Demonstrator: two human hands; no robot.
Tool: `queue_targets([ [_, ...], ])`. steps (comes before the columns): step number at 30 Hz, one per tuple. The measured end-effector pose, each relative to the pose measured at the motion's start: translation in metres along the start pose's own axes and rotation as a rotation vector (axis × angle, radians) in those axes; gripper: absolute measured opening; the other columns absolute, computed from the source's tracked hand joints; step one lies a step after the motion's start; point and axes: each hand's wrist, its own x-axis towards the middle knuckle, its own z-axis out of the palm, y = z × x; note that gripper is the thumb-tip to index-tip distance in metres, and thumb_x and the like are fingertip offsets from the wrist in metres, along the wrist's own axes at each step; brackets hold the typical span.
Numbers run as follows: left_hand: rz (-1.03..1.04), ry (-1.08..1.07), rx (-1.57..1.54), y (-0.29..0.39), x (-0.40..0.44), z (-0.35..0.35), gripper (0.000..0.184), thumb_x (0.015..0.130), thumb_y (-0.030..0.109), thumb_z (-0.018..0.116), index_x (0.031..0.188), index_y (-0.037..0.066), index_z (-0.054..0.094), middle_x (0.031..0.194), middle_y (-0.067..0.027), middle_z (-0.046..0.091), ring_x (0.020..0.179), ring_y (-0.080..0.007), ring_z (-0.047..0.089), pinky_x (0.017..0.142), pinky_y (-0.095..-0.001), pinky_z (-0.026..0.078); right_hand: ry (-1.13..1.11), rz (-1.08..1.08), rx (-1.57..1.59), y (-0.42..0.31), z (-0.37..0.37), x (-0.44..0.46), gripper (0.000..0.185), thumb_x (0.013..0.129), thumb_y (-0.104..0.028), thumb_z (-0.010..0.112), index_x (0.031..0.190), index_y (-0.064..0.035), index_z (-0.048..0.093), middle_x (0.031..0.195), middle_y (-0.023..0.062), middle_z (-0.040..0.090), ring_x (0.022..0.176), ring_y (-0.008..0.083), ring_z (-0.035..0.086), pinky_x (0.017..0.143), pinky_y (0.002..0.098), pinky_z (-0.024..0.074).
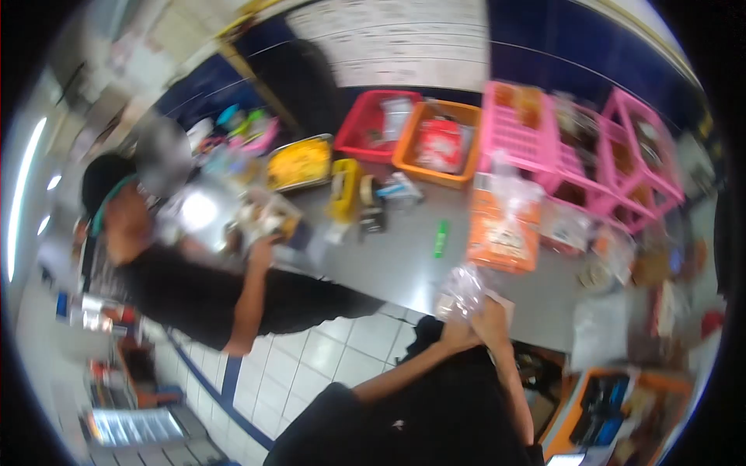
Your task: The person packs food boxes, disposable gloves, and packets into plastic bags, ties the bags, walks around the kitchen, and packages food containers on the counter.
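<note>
At the front edge of the metal table, my left hand (pixel 458 335) and my right hand (pixel 489 320) are close together, both closed on a clear plastic bag (pixel 464 289). Its crinkled film sticks up above my fingers, and blur hides what it contains. Partly behind my right hand is a pale flat item (pixel 505 305) that I cannot make out. Just beyond the bag lies an orange printed package (pixel 503 233) with clear plastic over its top. A green marker-like stick (pixel 440 239) rests to the left of that package.
A person in black (pixel 186 287) works at the table on the left. Along the back stand a tray of yellow food (pixel 299 161), a red bin (pixel 353 128), an orange bin (pixel 404 155) and pink baskets (pixel 497 144). A tape dispenser (pixel 371 210) sits mid-table.
</note>
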Motion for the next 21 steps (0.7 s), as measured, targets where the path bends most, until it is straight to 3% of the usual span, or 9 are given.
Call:
queue_targets([
  [4, -0.007, 0.131, 0.225, -0.007, 0.008, 0.037, 0.058, 0.082, 0.041, 0.067, 0.121, 0.001, 0.053, 0.114, -0.0195, 0.056, 0.105, -0.0380, 0.056, 0.095, -0.0533, 0.042, -0.002, -0.264, -0.194, -0.019, -0.040, -0.032, 0.032, 0.080, -0.006, 0.061, 0.111, 0.0023, 0.064, 0.105, 0.0259, 0.066, 0.100, 0.0444, 0.062, 0.086, 0.0470, 0.0503],
  [7, -0.027, 0.111, 0.185, -0.002, 0.017, 0.042, 0.048, 0.080, 0.034, 0.066, 0.114, 0.000, 0.056, 0.104, -0.0173, 0.058, 0.099, -0.0355, 0.058, 0.092, -0.0510, 0.044, -0.285, -0.324, 0.160, -0.058, -0.104, -0.050, 0.032, 0.081, 0.004, 0.055, 0.112, 0.0032, 0.062, 0.105, 0.0225, 0.067, 0.102, 0.0391, 0.064, 0.089, 0.0410, 0.0501],
  [9, -0.011, 0.093, 0.146, 0.004, 0.021, 0.039, 0.042, 0.079, 0.029, 0.066, 0.109, 0.000, 0.057, 0.097, -0.0158, 0.059, 0.094, -0.0338, 0.059, 0.091, -0.0494, 0.045, -0.254, -0.118, 0.275, -0.053, -0.130, -0.051, 0.032, 0.080, 0.010, 0.051, 0.109, 0.0046, 0.063, 0.103, 0.0162, 0.068, 0.101, 0.0258, 0.065, 0.088, 0.0346, 0.0505],
  [12, 0.193, 0.036, -0.009, 0.044, 0.013, 0.026, 0.032, 0.078, 0.021, 0.065, 0.102, 0.000, 0.060, 0.087, -0.0135, 0.061, 0.088, -0.0313, 0.061, 0.088, -0.0471, 0.046, 0.074, -0.124, 0.253, -0.031, -0.132, -0.020, 0.022, 0.085, 0.010, 0.052, 0.101, 0.0036, 0.065, 0.100, 0.0137, 0.070, 0.094, 0.0232, 0.066, 0.083, 0.0332, 0.0495],
  [14, 0.416, -0.041, -0.164, 0.086, 0.005, 0.017, 0.026, 0.077, 0.016, 0.064, 0.097, 0.000, 0.062, 0.081, -0.0120, 0.062, 0.084, -0.0296, 0.062, 0.086, -0.0456, 0.047, 0.040, -0.296, 0.306, -0.022, -0.118, 0.002, 0.019, 0.092, -0.007, 0.059, 0.108, 0.0009, 0.067, 0.100, 0.0139, 0.070, 0.094, 0.0234, 0.066, 0.083, 0.0335, 0.0501],
  [16, 0.527, -0.089, -0.220, 0.125, 0.006, -0.001, 0.023, 0.076, 0.014, 0.064, 0.094, 0.000, 0.063, 0.077, -0.0112, 0.062, 0.081, -0.0287, 0.062, 0.085, -0.0448, 0.048, -0.615, -0.311, 0.110, -0.029, -0.106, 0.020, 0.031, 0.093, -0.027, 0.065, 0.108, 0.0003, 0.068, 0.094, 0.0072, 0.070, 0.096, 0.0168, 0.064, 0.086, 0.0320, 0.0496],
  [17, 0.631, -0.307, -0.234, 0.141, 0.010, -0.010, 0.027, 0.074, 0.018, 0.064, 0.094, 0.000, 0.064, 0.074, -0.0115, 0.061, 0.080, -0.0305, 0.061, 0.088, -0.0441, 0.046, -0.614, -0.316, 0.107, -0.028, -0.097, 0.028, 0.031, 0.093, -0.027, 0.065, 0.108, 0.0003, 0.068, 0.094, 0.0072, 0.070, 0.096, 0.0168, 0.064, 0.086, 0.0320, 0.0496],
  [19, 0.780, -0.488, -0.247, 0.138, 0.013, -0.008, 0.033, 0.072, 0.016, 0.063, 0.099, 0.000, 0.066, 0.079, -0.0119, 0.062, 0.081, -0.0319, 0.061, 0.097, -0.0423, 0.040, -1.332, -0.089, -0.183, -0.022, -0.078, 0.044, 0.039, 0.092, -0.036, 0.067, 0.110, -0.0025, 0.070, 0.093, 0.0068, 0.070, 0.093, 0.0153, 0.063, 0.086, 0.0312, 0.0497],
  [21, 0.822, -0.385, -0.201, 0.120, 0.020, -0.018, 0.031, 0.072, 0.014, 0.063, 0.100, 0.000, 0.066, 0.084, -0.0124, 0.062, 0.082, -0.0321, 0.060, 0.097, -0.0427, 0.040, -1.320, -0.139, -0.039, 0.004, -0.079, 0.052, 0.036, 0.092, -0.035, 0.067, 0.106, -0.0026, 0.070, 0.089, 0.0064, 0.069, 0.088, 0.0144, 0.062, 0.082, 0.0312, 0.0493],
])
